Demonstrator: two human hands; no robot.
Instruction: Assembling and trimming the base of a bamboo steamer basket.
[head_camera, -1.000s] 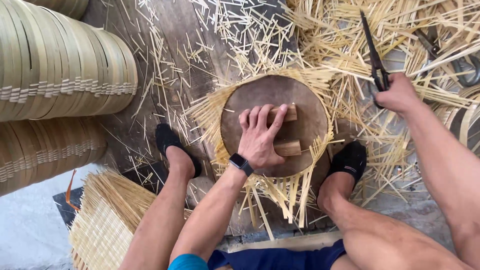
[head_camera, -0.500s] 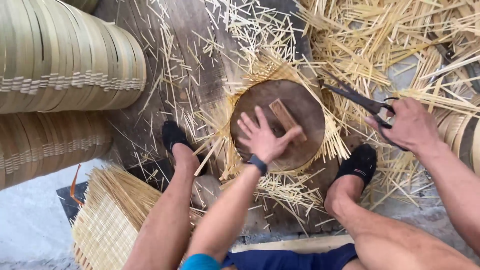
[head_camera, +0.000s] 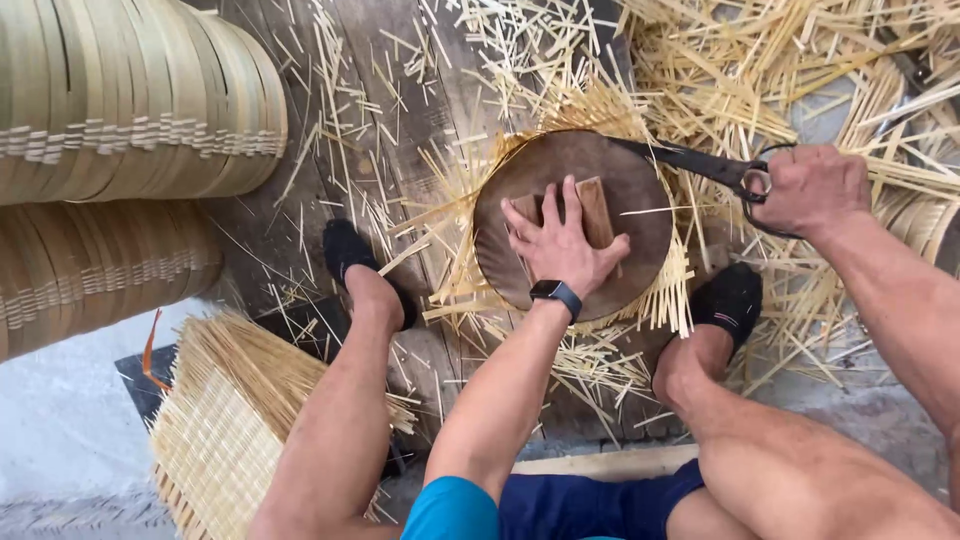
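Note:
A round dark wooden disc (head_camera: 620, 180) lies on a woven bamboo mat whose strip ends (head_camera: 450, 270) stick out around it. My left hand (head_camera: 565, 248) presses flat on the disc, over its small wooden handle block (head_camera: 596, 210). My right hand (head_camera: 812, 188) grips large black shears (head_camera: 690, 160), whose blades reach along the disc's upper right edge, over the protruding strips. My two feet in black socks (head_camera: 345, 250) (head_camera: 732, 295) rest on either side of the disc.
Stacks of bamboo hoops (head_camera: 130, 100) fill the upper left. A pile of woven bamboo mats (head_camera: 225, 420) sits at lower left. Loose cut bamboo strips (head_camera: 780, 60) litter the wooden boards, thickest at upper right.
My right hand has swung the shears down from upright to level at the disc's upper right edge. My left hand stays pressed on the disc.

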